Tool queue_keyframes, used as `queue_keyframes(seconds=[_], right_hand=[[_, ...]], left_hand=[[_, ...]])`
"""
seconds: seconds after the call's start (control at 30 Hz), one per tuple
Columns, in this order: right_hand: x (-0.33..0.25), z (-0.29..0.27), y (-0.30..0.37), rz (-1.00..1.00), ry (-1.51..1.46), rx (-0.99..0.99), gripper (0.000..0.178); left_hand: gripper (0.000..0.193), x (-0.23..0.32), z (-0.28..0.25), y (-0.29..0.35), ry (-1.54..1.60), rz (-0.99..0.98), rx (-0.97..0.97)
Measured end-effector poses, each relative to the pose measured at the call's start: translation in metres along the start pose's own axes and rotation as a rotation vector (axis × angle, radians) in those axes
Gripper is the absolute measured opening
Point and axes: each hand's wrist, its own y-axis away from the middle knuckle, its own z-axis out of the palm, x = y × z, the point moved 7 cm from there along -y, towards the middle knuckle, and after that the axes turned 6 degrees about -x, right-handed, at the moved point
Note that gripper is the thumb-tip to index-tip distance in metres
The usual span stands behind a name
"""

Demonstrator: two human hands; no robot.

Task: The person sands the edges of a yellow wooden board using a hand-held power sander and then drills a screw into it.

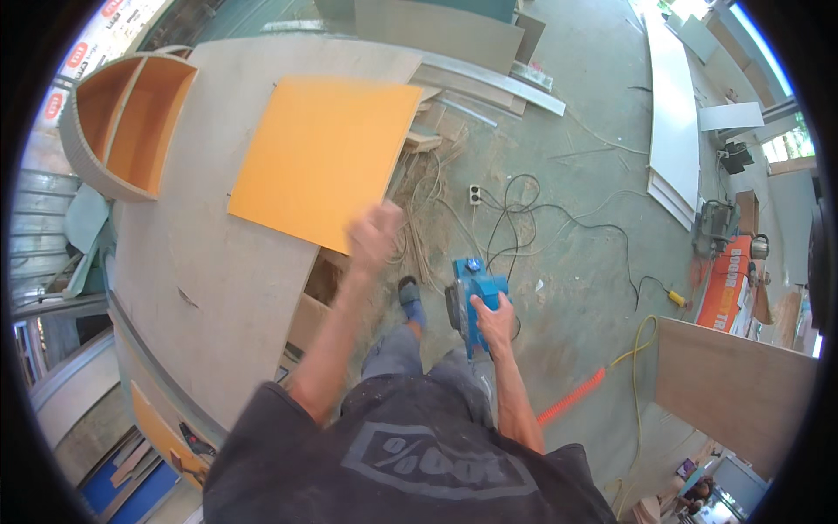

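Observation:
My right hand is wrapped round the handle of a blue electric hand planer, held in front of my right leg above the floor. My left hand is smeared by motion near the close right corner of an orange board. Its fingers look drawn in, but I cannot tell whether they touch the board or hold anything. The orange board lies flat on a large pale wooden worktable and reaches its right edge.
A curved cabinet with orange insides stands at the table's far left. Black cables and a socket block lie on the dusty floor. A coiled red air hose runs beside my right arm. White panels and a wooden panel are at right.

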Motion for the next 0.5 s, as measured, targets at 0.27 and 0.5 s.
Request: queue_keyframes(seconds=[0.27, 0.5], right_hand=[[-0.139, 0.084, 0.036, -0.162, -0.057, -0.138, 0.029], [-0.128, 0.121, 0.059, 0.057, -0.623, -0.144, 0.024]], left_hand=[[0.084, -0.168, -0.168, -0.165, -0.784, -0.279, 0.337], [0.085, -0.156, -0.165, -0.172, -0.800, -0.277, 0.336]])
